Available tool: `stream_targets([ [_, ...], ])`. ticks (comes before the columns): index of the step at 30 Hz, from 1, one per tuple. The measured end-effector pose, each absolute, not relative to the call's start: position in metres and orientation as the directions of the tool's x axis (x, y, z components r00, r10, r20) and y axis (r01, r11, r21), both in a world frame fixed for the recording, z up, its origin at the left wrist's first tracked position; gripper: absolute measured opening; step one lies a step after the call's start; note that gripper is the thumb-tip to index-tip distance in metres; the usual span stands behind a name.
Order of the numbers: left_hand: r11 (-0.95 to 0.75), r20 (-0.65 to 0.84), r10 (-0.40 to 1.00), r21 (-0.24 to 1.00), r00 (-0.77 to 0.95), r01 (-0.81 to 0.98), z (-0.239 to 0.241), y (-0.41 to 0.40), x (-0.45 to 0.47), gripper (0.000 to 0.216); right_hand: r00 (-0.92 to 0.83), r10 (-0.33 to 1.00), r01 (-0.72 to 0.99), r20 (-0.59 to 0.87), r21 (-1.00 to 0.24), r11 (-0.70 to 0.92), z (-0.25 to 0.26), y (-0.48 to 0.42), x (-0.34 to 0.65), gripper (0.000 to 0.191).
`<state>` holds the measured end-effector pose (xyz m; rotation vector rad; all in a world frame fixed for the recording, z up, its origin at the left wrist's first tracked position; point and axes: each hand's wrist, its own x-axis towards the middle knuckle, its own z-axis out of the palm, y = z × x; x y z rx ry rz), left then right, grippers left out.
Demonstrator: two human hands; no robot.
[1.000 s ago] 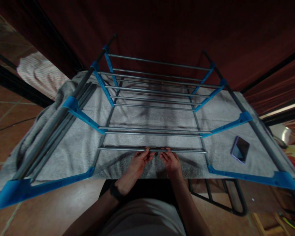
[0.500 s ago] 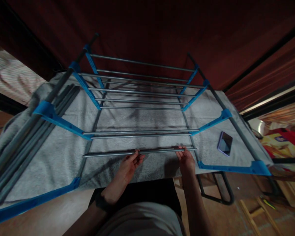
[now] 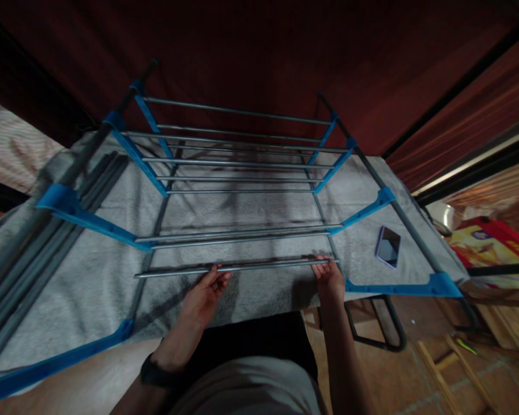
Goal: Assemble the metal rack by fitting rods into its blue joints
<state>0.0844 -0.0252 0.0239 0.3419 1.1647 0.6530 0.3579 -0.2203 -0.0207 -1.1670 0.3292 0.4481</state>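
Observation:
A loose grey metal rod runs across in front of me, with both hands on it. My left hand pinches it left of its middle. Close to the rod's right end, my right hand has its fingers closed around it. Beyond lies a partly built rack of grey tubes and blue plastic brackets, resting on its side. Its near cross rods join a left blue bracket and a right blue bracket. The nearest blue brackets, left and right, have no rods between them.
A grey blanket covers the table under the rack. Several spare tubes lie at the left. A phone rests on the blanket at right. Beyond the table's right edge is a red and yellow box. A dark red curtain hangs behind.
My left hand has slid left along the rod, away from my right hand. The right hand keeps its hold near the rod's right end. The view has shifted slightly.

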Motion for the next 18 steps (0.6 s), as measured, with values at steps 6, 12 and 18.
stream_targets([
  [6, 0.708, -0.725, 0.678, 0.598, 0.122, -0.375, 0.029, -0.004, 0.061, 0.027, 0.862, 0.147, -0.506, -0.486, -0.802, 0.318, -0.022, -0.227, 0.366, 0.017],
  [12, 0.611, -0.665, 0.746, 0.666, 0.030, -0.428, 0.033, 0.011, 0.046, 0.033, 0.878, 0.142, -0.478, -0.457, -0.822, 0.310, -0.026, -0.226, 0.365, 0.029],
  [18, 0.532, -0.612, 0.790, 0.707, -0.027, -0.466, 0.030, 0.024, 0.035, 0.026, 0.876, 0.131, -0.482, -0.465, -0.828, 0.285, -0.028, -0.228, 0.368, 0.029],
])
